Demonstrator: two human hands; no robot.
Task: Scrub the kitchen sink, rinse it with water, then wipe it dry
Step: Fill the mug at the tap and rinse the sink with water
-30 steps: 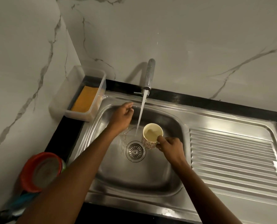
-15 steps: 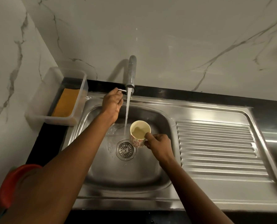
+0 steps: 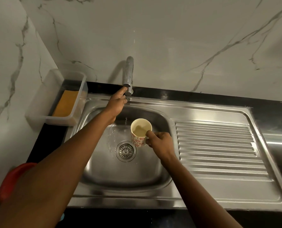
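Note:
The steel sink [image 3: 104, 175] has a round drain [image 3: 125, 151] at its middle and a wet patch of drops left of it. My left hand [image 3: 116, 103] reaches to the back and pinches the small lever at the base of the chrome tap [image 3: 128, 74]. Only a thin trickle falls from the spout. My right hand [image 3: 160, 142] grips the handle of a cream mug [image 3: 139, 134] with red flower print, holding it upright over the basin, right of the drain. The mug has water in it.
A ribbed steel draining board [image 3: 219, 148] lies to the right of the basin. A clear plastic tub [image 3: 61, 99] with an orange sponge [image 3: 65, 103] stands at the back left corner. A red round thing [image 3: 10, 180] sits at the left edge. Marble wall behind.
My left hand rose from the basin to the tap lever. The full stream of water has shrunk to a trickle. The mug stays in my right hand.

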